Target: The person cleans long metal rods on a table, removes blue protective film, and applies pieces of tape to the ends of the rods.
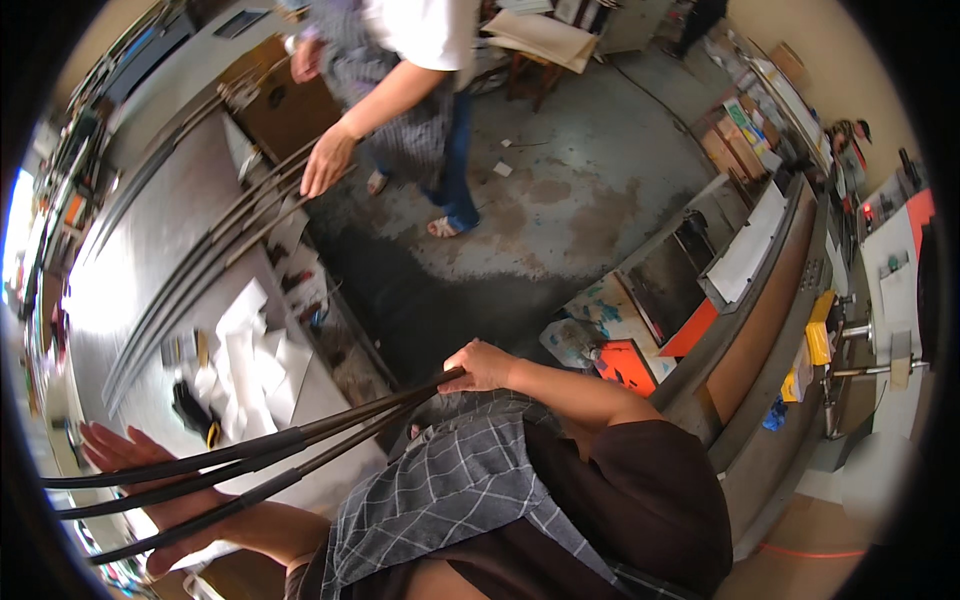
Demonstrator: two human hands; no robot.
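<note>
Three long, thin dark rods with thicker black lengths (215, 457) run across in front of me, from the left rim to the middle. My right hand (482, 366) is closed round their bunched ends. On the far left, my left hand (165, 495) is open beneath the spread rods, its fingers stretched out; the rods cross over the palm. Across the metal-topped table (150, 270), a co-worker's hand (328, 160) is at the ends of several similar rods (215, 238).
Crumpled white paper (262, 360) and a black-and-yellow tool (195, 412) lie on the table. The co-worker in a checked apron stands on the wet-stained floor (560, 200). At my right is a long machine (770, 300) with orange panels, a white sheet and a yellow cloth.
</note>
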